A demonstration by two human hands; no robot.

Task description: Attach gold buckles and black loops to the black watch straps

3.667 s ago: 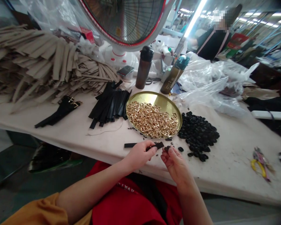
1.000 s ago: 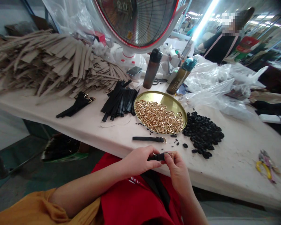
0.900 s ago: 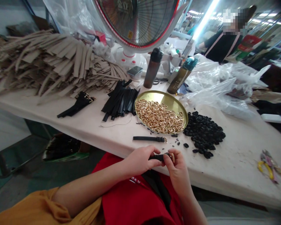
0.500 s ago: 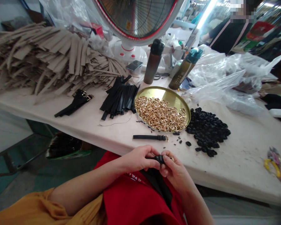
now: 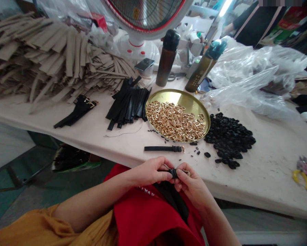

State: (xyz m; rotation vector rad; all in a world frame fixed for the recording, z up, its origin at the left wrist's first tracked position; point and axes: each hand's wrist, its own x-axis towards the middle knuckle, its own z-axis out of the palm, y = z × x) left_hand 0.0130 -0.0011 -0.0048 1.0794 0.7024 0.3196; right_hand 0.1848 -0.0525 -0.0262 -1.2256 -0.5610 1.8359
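Observation:
Between my two hands is a black strap (image 5: 173, 173) with a gold buckle at its right end. My left hand (image 5: 154, 171) pinches the strap from the left, thumb on top. My right hand (image 5: 190, 182) grips the buckle end, and its fingers partly cover the gold metal. Just beyond my hands, a finished-looking buckled strap (image 5: 162, 149) lies flat on the table. Behind it stands a round gold tray (image 5: 191, 97) heaped with small gold buckles (image 5: 175, 121). To the tray's right spreads a pile of black loops (image 5: 228, 136).
Black strips (image 5: 129, 107) lie left of the tray, with more buckled straps (image 5: 78, 111) farther left. Brown strips (image 5: 53, 51) pile up behind. Two bottles (image 5: 167, 58), a fan (image 5: 148, 15) and plastic bags (image 5: 248, 75) stand at the back. Pliers (image 5: 303, 174) lie at right.
The camera view has shifted slightly, so the table's things sit a little higher in the picture. Both hands keep hold of the strap, with only small finger movement.

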